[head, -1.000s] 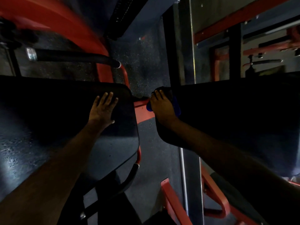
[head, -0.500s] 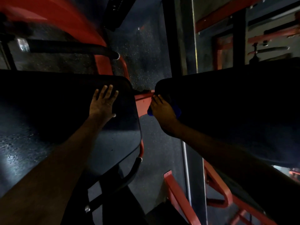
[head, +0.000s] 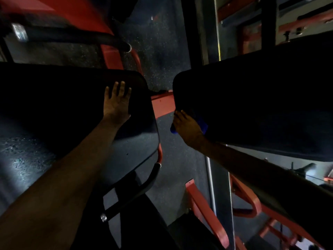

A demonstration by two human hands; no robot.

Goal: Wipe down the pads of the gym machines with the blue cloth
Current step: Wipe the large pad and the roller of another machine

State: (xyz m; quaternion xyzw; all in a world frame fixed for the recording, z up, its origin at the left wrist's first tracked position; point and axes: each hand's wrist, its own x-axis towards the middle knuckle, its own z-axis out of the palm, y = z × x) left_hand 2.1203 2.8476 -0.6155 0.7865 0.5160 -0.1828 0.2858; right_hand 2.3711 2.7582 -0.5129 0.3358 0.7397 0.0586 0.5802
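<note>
Wiping the near-left edge of the right pad [head: 252, 105], the right hand [head: 186, 127] presses the blue cloth [head: 203, 126] under flat fingers, while the left hand [head: 117, 102] rests open-palmed on the left pad [head: 54, 105]. Next, I'd judge, the cloth must sweep rightward across that pad.

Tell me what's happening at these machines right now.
A person is wiping gym machine pads in dim light. Their right hand presses a blue cloth against the near left edge of the right pad. Their left hand rests flat, fingers straight, on the left pad near its far right corner, holding nothing. A red frame runs between the two pads.
</note>
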